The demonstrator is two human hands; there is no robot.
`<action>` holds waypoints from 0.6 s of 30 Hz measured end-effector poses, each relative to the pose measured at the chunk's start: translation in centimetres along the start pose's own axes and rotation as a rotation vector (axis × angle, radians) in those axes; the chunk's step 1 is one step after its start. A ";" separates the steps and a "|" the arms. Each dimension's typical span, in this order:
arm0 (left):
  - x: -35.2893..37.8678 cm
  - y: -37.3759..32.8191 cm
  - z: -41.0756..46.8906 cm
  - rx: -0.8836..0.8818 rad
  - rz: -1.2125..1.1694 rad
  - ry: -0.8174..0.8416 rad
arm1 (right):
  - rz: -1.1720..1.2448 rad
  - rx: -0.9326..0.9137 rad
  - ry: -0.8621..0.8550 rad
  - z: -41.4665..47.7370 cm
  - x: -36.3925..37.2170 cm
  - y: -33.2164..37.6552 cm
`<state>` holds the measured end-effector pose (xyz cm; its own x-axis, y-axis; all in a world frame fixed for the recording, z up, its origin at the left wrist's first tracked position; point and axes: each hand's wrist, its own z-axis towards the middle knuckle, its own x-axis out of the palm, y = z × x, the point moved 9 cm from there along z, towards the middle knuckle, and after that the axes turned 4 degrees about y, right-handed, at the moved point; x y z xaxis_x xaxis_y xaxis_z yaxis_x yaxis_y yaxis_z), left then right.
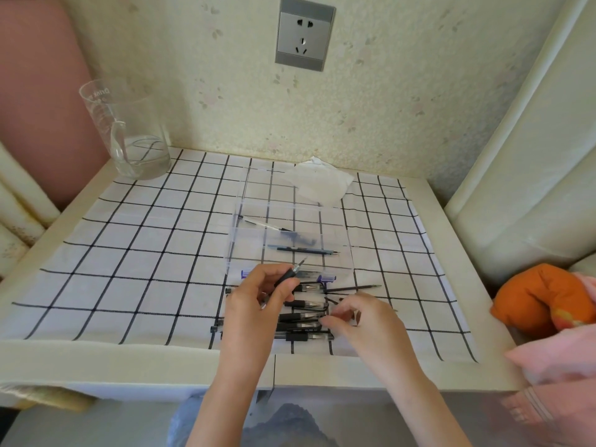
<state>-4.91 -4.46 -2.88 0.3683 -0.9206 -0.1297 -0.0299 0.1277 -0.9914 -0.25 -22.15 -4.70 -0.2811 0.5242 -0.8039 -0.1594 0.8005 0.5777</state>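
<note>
- The clear box (245,221) sits open mid-bench on the checked cloth (145,253). It holds three pens (303,250) lying flat, as far as can be counted through the plastic.
- The glass jug (129,130) at the far left corner holds a little water. The white print near its rim begins "Drink"; the rest is unreadable.
- The pile of pens (303,316), about seven black ones, lies on the bench (129,366) just in front of the box. Their labels are too small to read.
- The left hand (254,298) grips one black pen (290,274) above the pile, tip towards the box.
- The right hand (364,321) has curled fingers (338,314) on the pile; whether they grip anything cannot be told.
- One crumpled tissue (319,183) lies behind the box.
</note>
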 end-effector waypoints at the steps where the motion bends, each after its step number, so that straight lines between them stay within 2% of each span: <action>1: 0.0 0.0 0.0 0.003 0.007 -0.001 | -0.029 -0.006 -0.006 0.0 0.0 0.3; 18: 0.2 -0.1 0.0 -0.002 0.024 0.016 | -0.142 -0.034 -0.094 0.1 0.6 0.8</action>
<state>-4.81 -4.60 -2.83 0.3525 -0.9231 -0.1535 -0.0402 0.1490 -0.9880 -0.47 -21.17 -4.77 -0.1641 0.4325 -0.8866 -0.2235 0.8591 0.4605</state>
